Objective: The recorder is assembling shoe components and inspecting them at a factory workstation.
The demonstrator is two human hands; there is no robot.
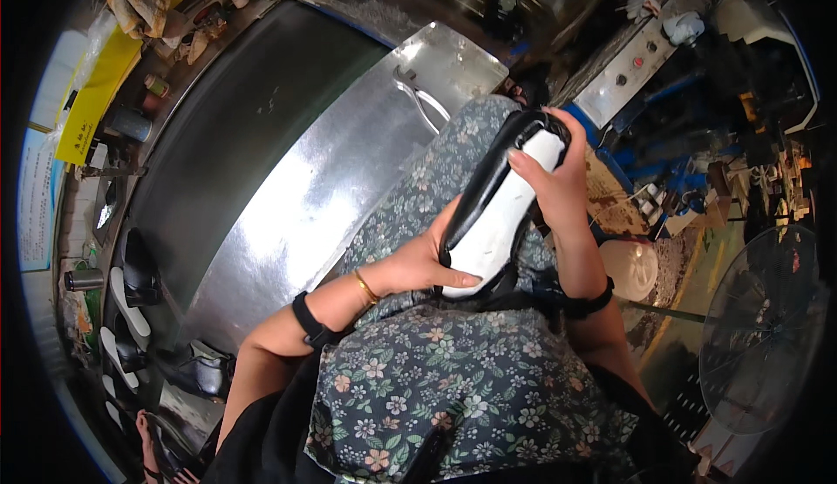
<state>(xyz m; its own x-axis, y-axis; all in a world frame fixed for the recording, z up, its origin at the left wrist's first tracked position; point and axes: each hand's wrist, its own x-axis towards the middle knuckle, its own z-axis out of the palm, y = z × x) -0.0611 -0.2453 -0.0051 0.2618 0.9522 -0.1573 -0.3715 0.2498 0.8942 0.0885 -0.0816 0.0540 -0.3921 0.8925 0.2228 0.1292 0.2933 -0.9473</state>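
Note:
Over my lap, I hold a black shoe upper with a white sole-side board [499, 227], its underside turned up and tilted away to the right. My left hand [414, 264] grips the near end, thumb pressed on the white board and fingers mostly hidden beneath. At the far end my right hand [562, 174] wraps round the black edge, with its thumb on the board. A floral apron [418, 362] lies under the shoe. Metal pincers [422, 100] rest on the shiny metal tabletop [296, 179], beyond my left hand.
A black conveyor belt [235, 109] runs behind the metal top. Several black shoes and white boards [129, 305] line the left edge. Another person's hand [146, 432] shows lower left. Rightward are a control box [632, 65], a round stool [629, 270] and a caged fan [765, 327].

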